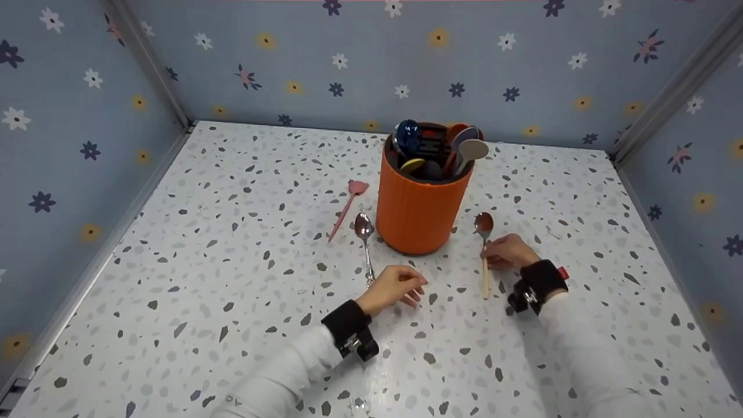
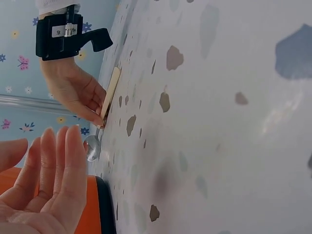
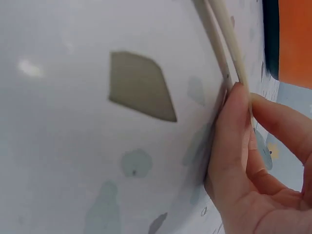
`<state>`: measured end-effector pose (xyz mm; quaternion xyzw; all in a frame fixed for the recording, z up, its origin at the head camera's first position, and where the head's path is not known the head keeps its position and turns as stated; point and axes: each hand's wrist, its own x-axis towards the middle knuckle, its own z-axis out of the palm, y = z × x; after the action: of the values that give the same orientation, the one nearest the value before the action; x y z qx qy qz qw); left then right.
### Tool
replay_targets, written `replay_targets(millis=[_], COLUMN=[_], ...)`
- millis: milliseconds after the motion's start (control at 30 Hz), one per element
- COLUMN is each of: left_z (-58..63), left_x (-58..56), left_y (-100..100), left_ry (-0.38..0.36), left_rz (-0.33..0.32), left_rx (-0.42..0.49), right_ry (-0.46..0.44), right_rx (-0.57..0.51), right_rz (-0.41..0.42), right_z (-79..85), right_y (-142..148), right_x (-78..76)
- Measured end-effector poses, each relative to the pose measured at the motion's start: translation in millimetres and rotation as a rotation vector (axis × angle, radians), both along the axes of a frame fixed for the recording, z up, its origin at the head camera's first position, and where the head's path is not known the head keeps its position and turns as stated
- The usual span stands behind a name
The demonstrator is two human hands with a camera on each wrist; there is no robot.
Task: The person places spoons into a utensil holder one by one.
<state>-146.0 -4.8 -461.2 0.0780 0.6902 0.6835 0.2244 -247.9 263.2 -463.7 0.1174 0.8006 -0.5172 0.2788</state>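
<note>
My right hand [image 1: 511, 252] pinches a metal spoon with a cream handle [image 1: 485, 284] between thumb and fingertips, right of the orange utensil holder [image 1: 421, 215]. In the right wrist view the cream handle [image 3: 233, 44] runs between thumb and forefinger, low over the table. My left hand [image 1: 396, 285] hovers in front of the holder with nothing in it; its fingers look nearly straight in the left wrist view. Behind that hand lies an ornate silver spoon [image 1: 364, 226], the end of its handle hidden. Left of the holder lies a small pink spoon [image 1: 347, 212].
Several spoons stand in the holder, among them a beige one [image 1: 473, 150], a blue one [image 1: 409, 136] and a yellow one [image 1: 413, 165]. Flower-patterned panels [image 1: 371, 75] wall in the speckled white table [image 1: 220, 278] at the back and sides.
</note>
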Motion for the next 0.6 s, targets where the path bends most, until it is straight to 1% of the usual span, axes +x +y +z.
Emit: replay_targets(millis=[200, 367, 500, 600], left_z=[-0.7, -1.8, -2.9, -4.1], left_x=[1.3, 1.6, 1.8, 1.8], left_y=[1, 2, 3, 4], left_ry=[-0.005, -0.006, -0.012, -0.015], left_rz=[0.009, 0.008, 0.009, 0.008], left_rx=[-0.022, -0.028, -0.029, -0.026], right_ry=[-0.034, -0.058, -0.066, -0.058], right_rx=[-0.082, -0.175, -0.260, -0.298], right_rz=[-0.025, -0.056, -0.069, -0.063], right_z=[-0.7, -2.3, -4.2, -5.1], right_y=[-1, -3, -6, -9], right_x=[5.9, 12.2, 18.3, 22.6])
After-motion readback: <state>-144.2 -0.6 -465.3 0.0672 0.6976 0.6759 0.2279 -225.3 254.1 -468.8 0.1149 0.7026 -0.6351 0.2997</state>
